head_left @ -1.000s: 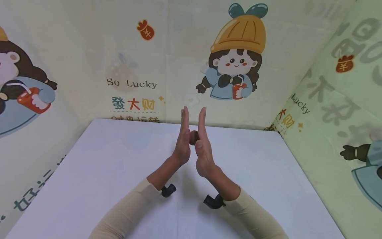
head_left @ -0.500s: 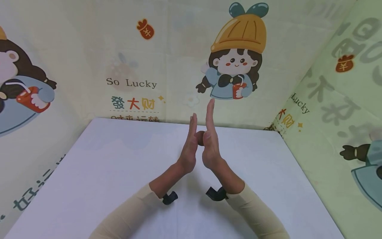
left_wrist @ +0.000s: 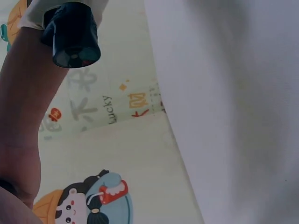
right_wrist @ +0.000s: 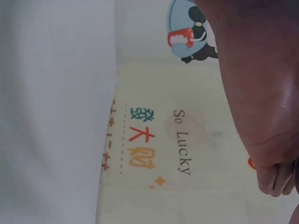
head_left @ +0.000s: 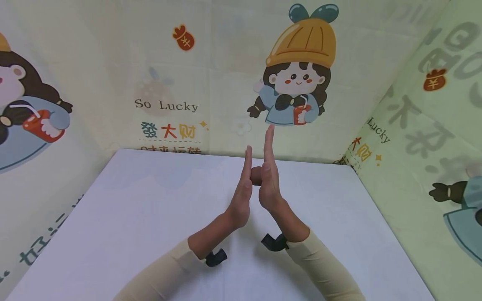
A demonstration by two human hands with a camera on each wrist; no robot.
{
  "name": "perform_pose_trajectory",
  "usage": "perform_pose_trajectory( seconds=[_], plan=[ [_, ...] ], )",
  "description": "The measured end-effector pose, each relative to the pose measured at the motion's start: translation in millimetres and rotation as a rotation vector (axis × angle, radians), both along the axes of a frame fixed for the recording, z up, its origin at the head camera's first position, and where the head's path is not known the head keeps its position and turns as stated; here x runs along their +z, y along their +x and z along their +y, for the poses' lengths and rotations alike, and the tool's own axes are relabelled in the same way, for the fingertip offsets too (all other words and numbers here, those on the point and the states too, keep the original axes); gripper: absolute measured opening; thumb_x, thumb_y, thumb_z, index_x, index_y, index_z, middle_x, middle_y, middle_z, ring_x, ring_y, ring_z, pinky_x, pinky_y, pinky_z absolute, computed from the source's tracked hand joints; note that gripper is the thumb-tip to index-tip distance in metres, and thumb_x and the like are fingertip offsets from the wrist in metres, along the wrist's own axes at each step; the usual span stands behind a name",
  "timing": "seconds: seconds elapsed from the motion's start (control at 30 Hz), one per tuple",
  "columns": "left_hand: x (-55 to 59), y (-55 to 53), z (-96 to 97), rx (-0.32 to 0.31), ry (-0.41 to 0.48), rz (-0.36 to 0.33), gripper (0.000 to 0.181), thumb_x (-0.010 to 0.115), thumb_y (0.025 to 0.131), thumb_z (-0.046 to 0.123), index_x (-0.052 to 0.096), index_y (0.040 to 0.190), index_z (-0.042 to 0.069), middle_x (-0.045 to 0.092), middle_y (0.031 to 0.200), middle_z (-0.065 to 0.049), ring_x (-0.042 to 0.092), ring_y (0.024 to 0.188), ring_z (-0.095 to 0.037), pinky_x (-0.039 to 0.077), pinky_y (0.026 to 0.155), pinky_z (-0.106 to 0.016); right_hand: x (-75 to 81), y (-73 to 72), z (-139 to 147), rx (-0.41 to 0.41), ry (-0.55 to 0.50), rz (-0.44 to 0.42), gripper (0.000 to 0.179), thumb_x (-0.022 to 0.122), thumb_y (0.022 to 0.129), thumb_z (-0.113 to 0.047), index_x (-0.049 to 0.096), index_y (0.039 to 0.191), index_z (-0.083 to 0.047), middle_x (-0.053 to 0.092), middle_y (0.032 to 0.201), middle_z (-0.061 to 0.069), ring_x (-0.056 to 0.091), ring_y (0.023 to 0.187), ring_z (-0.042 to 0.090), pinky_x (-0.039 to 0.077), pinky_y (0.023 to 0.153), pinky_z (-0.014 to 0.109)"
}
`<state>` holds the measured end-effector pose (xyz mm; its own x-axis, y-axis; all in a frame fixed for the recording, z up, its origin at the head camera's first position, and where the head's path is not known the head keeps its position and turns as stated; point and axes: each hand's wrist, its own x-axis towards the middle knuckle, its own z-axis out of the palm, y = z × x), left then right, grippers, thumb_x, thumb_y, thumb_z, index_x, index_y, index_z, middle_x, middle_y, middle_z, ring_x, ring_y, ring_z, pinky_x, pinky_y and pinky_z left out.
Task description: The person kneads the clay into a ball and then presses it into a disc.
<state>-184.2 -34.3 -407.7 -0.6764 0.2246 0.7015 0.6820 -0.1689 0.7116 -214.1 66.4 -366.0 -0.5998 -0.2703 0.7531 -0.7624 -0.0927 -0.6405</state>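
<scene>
my two hands were raised over the white table [head_left: 132, 217], the palms turned to each other with a narrow gap between them. my left hand [head_left: 241, 201] had its fingers straight, and my right hand [head_left: 269, 184] had them straight also, its fingertips reaching higher in the head view than those of the left. in this gap was a small brown ball [head_left: 256, 176], pressed between the two flat hands; which part of each palm touched it, i could not tell.

from my left hand the table spread wide to its slanting left edge, and from my right hand it spread wide to the right edge. the far edge ran beyond my hands, where a printed cloth [head_left: 226, 83] rose like a wall.

nearer to me than the hands, a black piece [head_left: 216, 258] at my left wrist and a similar one [head_left: 275, 242] at my right wrist pointed inward, well apart. cream sleeves [head_left: 162, 267] covered my arms up to near the wrists, and soft shadows lay under them.
</scene>
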Motion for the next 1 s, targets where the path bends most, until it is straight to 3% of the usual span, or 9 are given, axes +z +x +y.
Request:
perform_pose_trajectory(
  seconds=[0.47,0.53,0.57,0.63,0.7,0.77,0.83,0.93,1.0],
  plan=[
    [14.9,6.7,2.0,0.019,0.031,0.065,0.078,0.015,0.111,0.055,-0.006,0.168,0.006,-0.011,0.176,-0.007,-0.01,0.16,-0.024,-0.004,0.125,-0.052,-12.1,-1.8,3.2,0.016,0.001,-0.02,0.08,0.022,0.11,-0.062,-0.006,0.169,-0.016,0.045,0.051,0.0,0.04,0.041,0.018,0.032,0.042,0.031],
    [17.7,6.6,1.9,0.019,0.037,0.066,0.078,0.015,0.111,0.055,-0.006,0.168,0.007,-0.011,0.176,-0.009,-0.005,0.16,-0.024,-0.003,0.125,-0.052,-13.5,-1.9,3.1,0.021,0.0,-0.023,0.081,0.022,0.11,-0.062,-0.006,0.169,-0.015,0.045,0.052,0.0,0.041,0.043,0.019,0.033,0.044,0.031],
    [19.5,6.3,1.8,0.021,0.047,0.061,0.077,0.016,0.111,0.055,-0.006,0.168,0.008,0.0,0.176,-0.011,0.009,0.158,-0.024,0.003,0.125,-0.052,-14.2,-2.3,2.9,0.021,-0.001,-0.026,0.081,0.022,0.11,-0.062,-0.006,0.169,-0.014,0.045,0.053,0.0,0.041,0.043,0.018,0.033,0.045,0.031],
    [22.9,6.0,1.2,0.03,0.058,0.055,0.078,0.016,0.11,0.056,-0.006,0.168,0.009,0.004,0.175,-0.011,0.029,0.145,-0.023,0.008,0.124,-0.052,-15.6,-2.5,2.2,0.025,-0.002,-0.027,0.081,0.022,0.11,-0.062,-0.005,0.169,-0.013,0.044,0.054,0.001,0.04,0.045,0.018,0.032,0.047,0.03],
    [25.5,5.7,0.6,0.037,0.064,0.051,0.079,0.016,0.11,0.057,-0.006,0.169,0.009,0.004,0.175,-0.009,0.033,0.139,-0.022,0.011,0.123,-0.051,-17.9,-2.4,1.8,0.026,0.0,-0.018,0.082,0.021,0.11,-0.062,-0.004,0.169,-0.01,0.044,0.056,0.001,0.039,0.048,0.016,0.032,0.049,0.03],
    [28.5,5.1,-0.1,0.049,0.069,0.053,0.08,0.016,0.109,0.059,-0.005,0.169,0.009,0.003,0.176,-0.006,0.036,0.135,-0.022,0.012,0.123,-0.051,-20.7,-2.3,1.3,0.022,-0.001,-0.009,0.082,0.021,0.111,-0.062,-0.003,0.169,-0.009,0.044,0.058,0.001,0.041,0.052,0.016,0.035,0.054,0.03],
    [31.0,4.0,-1.1,0.058,0.067,0.064,0.082,0.016,0.109,0.061,-0.006,0.168,0.008,-0.013,0.176,-0.003,0.026,0.146,-0.023,0.008,0.124,-0.052,-23.1,-1.2,0.4,0.016,0.0,0.001,0.082,0.021,0.111,-0.061,-0.002,0.168,-0.007,0.046,0.06,0.0,0.043,0.056,0.016,0.038,0.062,0.031],
    [34.9,0.2,-3.9,0.082,0.081,0.078,0.083,0.017,0.109,0.061,-0.005,0.168,0.007,-0.012,0.176,-0.001,0.034,0.137,-0.026,0.009,0.125,-0.052,-25.1,1.2,-2.0,0.009,0.011,0.005,0.083,0.022,0.111,-0.061,-0.001,0.168,-0.006,0.051,0.067,0.001,0.048,0.067,0.018,0.041,0.083,0.034],
    [38.7,-2.1,-6.1,0.101,0.088,0.09,0.083,0.017,0.109,0.061,-0.004,0.168,0.006,-0.011,0.176,-0.003,0.028,0.146,-0.026,0.007,0.125,-0.051,-26.4,3.5,-3.3,0.005,0.023,-0.001,0.083,0.021,0.111,-0.061,-0.001,0.168,-0.005,0.06,0.087,0.004,0.056,0.09,0.021,0.038,0.104,0.039]
  ],
)
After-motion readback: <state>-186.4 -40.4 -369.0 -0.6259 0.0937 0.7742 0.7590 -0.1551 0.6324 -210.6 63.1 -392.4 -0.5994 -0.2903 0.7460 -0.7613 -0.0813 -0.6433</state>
